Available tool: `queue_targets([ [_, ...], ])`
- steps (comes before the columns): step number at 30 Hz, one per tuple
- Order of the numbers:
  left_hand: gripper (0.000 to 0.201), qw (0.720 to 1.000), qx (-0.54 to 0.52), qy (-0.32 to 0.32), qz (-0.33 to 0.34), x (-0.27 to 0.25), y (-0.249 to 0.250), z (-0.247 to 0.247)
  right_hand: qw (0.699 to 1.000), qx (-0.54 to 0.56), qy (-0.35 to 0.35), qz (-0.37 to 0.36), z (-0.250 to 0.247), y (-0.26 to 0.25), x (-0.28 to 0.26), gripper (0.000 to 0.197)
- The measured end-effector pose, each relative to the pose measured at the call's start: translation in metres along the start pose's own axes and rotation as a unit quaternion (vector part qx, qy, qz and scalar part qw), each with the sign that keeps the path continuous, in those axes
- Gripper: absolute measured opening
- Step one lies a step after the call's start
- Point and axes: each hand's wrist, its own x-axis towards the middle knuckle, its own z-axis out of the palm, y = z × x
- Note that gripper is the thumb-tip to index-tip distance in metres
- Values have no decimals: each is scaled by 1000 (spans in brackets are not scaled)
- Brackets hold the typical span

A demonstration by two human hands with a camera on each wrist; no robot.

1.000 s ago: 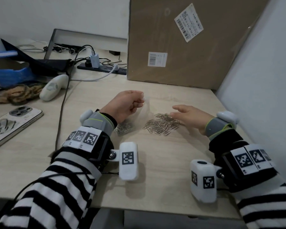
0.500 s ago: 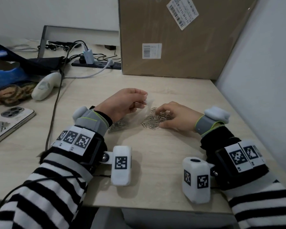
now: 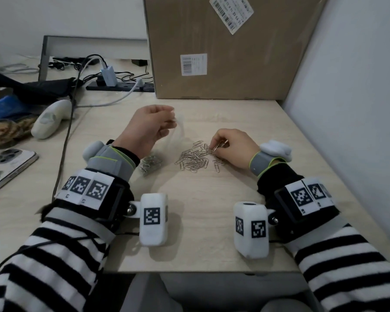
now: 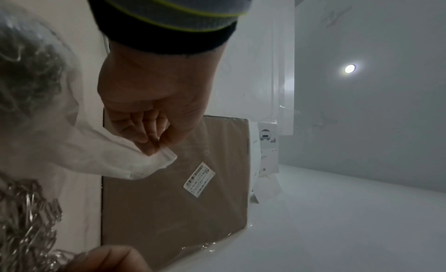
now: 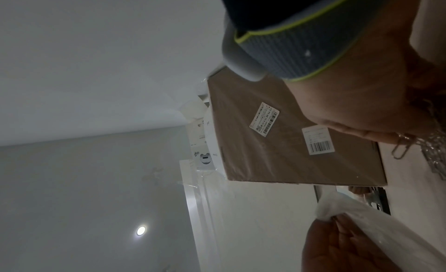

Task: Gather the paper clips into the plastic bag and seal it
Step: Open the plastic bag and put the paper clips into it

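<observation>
The left hand (image 3: 149,124) pinches the top edge of the thin clear plastic bag (image 4: 135,161) w/ thumb and fingers and holds it up off the pale wood desk (image 3: 200,210). The bag hangs down toward the wrist, and some silver wire paper clips (image 3: 149,163) sit at the bag's bottom by the left wrist.

The right hand (image 3: 232,147) is curled down on the far right edge of the loose pile of shiny paper clips (image 3: 194,159), fingertips pinching a few. Can't tell how many.

What the next move turns on: the bag's mouth is up and to the left of the right hand, w/ the pile between the 2 hands. So the right hand is the nearer one to the clips and prob. has to lift and go left to the mouth. The mouth looks narrow, so clips could drop.

Vs 0.5 s ago: the left hand has lifted the bag edge higher and farther from the pile. The right hand has slid to the pile's right side and closed tighter on clips.
</observation>
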Motion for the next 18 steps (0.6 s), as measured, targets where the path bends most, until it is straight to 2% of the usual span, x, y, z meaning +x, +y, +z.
queue_targets([
  [4, 12, 997, 38, -66, -18, -6, -4, 11, 991, 106, 66, 46, -1, 3, 3, 20],
  [8, 16, 980, 90, -162, -71, -12, -9, 18, 950, 274, 125, 86, -8, 1, 2, 23],
  [10, 19, 976, 107, -175, -78, -14, -12, 21, 919, 369, 111, 89, -12, -5, 0, 19],
  [13, 26, 977, 106, -169, -78, -18, -13, 25, 886, 450, 57, 91, -16, -13, -4, 16],
  [18, 32, 979, 135, -150, -26, -23, -13, 31, 877, 464, -18, 120, -16, -17, -8, 13],
])
